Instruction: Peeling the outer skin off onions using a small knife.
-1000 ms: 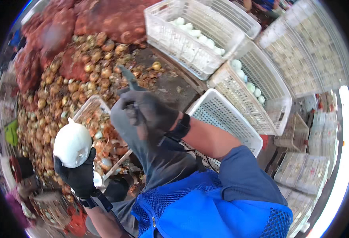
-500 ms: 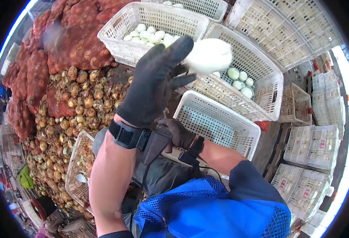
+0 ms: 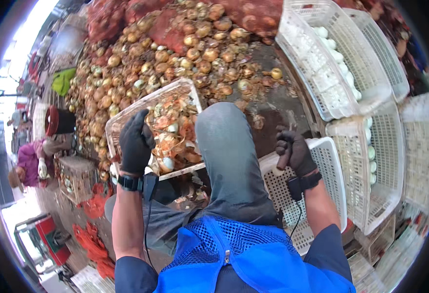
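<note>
My left hand (image 3: pixel 136 142), in a black glove, is over the left rim of a dirty white crate (image 3: pixel 190 172). Its fingers are stretched out and I see nothing in it. Papery onion skins (image 3: pixel 168 119) fill that crate, with a few pale pieces among them. On the other side of my knee, my right hand (image 3: pixel 298 155), also gloved, is closed round a short brown handle (image 3: pixel 283 160). A pale end shows below the handle; whatever blade it may have cannot be made out. Beneath this hand stands a white perforated crate (image 3: pixel 340 188).
A heap of brown onions (image 3: pixel 165 63) spreads ahead and left, with red mesh sacks (image 3: pixel 256 17) behind. At right, crates (image 3: pixel 390 195) hold peeled white onions (image 3: pixel 339 57). A person in purple (image 3: pixel 29 163) sits far left, near a dark red-rimmed bucket (image 3: pixel 58 121).
The view has swung left. My left hand, earlier stretched toward the crates beside a blurred white peeled onion, is now back over the skins crate without it. My right hand has moved apart from the left.
</note>
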`<act>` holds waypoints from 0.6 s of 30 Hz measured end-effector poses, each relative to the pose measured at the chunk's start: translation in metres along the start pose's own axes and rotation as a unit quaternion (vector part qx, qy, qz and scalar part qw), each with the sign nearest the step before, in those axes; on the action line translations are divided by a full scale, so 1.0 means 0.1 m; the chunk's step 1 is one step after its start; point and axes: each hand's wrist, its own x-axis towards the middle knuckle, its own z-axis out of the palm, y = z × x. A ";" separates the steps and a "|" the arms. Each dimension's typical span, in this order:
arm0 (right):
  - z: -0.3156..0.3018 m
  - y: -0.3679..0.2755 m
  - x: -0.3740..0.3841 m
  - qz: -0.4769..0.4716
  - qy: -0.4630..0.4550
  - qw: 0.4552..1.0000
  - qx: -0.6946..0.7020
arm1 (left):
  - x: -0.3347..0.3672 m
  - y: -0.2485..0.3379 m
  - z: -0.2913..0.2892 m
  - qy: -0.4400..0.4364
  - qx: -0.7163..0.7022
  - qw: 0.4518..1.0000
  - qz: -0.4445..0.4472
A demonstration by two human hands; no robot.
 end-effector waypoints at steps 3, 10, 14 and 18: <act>0.51 -0.35 0.17 -0.060 -0.049 0.995 -0.062 | -0.19 -0.27 -0.45 0.082 -0.021 0.995 -0.056; 0.68 -0.32 1.15 0.008 0.065 0.961 -0.269 | -0.21 -0.65 -0.91 0.139 0.020 0.986 -0.094; 0.73 -0.30 1.75 -0.028 0.076 0.927 -0.367 | -0.01 -0.76 -1.12 0.125 0.036 0.983 -0.127; 0.70 -0.34 2.44 -0.110 0.121 0.812 -0.561 | 0.27 -0.78 -1.09 0.117 0.132 0.975 -0.136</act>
